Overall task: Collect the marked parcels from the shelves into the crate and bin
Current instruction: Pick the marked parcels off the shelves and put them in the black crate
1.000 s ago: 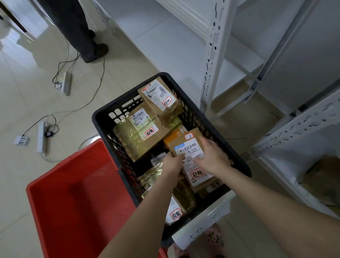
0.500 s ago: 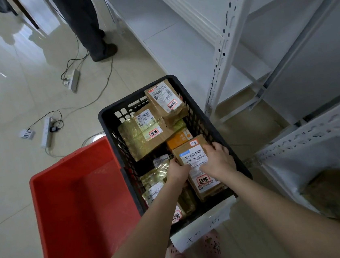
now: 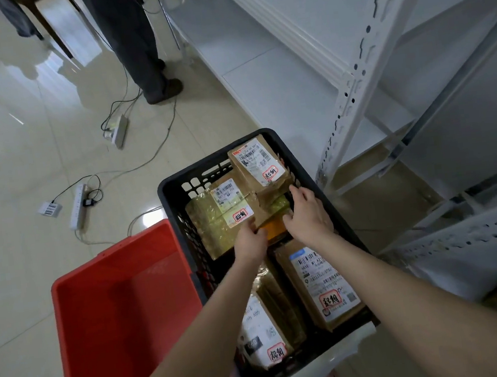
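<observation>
Down on the tiled floor next to the white shelves (image 3: 258,72) sat a black crate (image 3: 173,190), and right up against its left side a red bin (image 3: 115,312). The person had both arms reaching into the crate. Their left hand (image 3: 249,244) was curled at the near edge of a gold-wrapped parcel (image 3: 210,220), fingers tucked onto it just by the red-stamped sticker, so it looked like a proper pinch. Their right hand (image 3: 307,215) was at that parcel's right end with the fingers mostly stretched out and the thumb (image 3: 287,215) down by a small orange box (image 3: 275,227). Honestly couldn't tell if that hand had any real grip.

A brown parcel (image 3: 258,164) leaned tilted in the crate's far corner, partly on top of the gold one. Nearer the person lay two more: a labelled brown parcel (image 3: 320,285) on the right and a white-labelled packet (image 3: 262,323) to its left, both with the same red stamp.

Farther out, two power strips (image 3: 120,131) and their cables trailed across the floor, and someone else's trouser leg (image 3: 138,46) stood beyond them.
</observation>
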`<action>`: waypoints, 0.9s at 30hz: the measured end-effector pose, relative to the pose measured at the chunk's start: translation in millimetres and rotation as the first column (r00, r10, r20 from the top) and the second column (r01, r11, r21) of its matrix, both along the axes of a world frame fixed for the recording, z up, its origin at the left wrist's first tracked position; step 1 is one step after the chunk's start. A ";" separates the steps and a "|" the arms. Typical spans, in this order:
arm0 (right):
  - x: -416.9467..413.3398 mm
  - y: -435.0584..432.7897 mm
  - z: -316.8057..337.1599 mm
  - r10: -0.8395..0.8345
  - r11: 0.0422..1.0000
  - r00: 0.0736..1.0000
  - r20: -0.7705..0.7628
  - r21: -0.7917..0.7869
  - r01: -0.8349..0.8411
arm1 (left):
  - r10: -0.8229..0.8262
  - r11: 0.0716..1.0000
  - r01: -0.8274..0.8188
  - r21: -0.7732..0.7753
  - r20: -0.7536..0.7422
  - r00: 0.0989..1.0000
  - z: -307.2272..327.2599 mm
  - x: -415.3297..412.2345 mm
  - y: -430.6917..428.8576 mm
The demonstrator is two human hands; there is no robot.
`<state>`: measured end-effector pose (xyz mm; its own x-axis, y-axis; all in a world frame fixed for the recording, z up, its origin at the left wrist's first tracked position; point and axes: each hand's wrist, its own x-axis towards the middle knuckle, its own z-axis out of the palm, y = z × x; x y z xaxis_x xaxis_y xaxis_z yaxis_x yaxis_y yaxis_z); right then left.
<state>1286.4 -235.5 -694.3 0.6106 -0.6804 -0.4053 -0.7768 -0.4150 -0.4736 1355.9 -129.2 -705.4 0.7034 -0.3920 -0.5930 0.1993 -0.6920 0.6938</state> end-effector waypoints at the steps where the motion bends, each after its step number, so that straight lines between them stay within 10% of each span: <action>1: 10.3 -4.0 -1.6 -0.004 1.000 1.000 0.011 0.007 0.004 | 0.031 0.999 -0.031 -0.045 0.014 0.999 0.5 13.1 -5.5; 27: 26.2 -20.4 -20.8 -0.042 0.999 0.998 -0.056 -0.035 0.040 | -0.110 0.994 0.110 -0.025 -0.015 0.994 -4.4 46.3 -42.6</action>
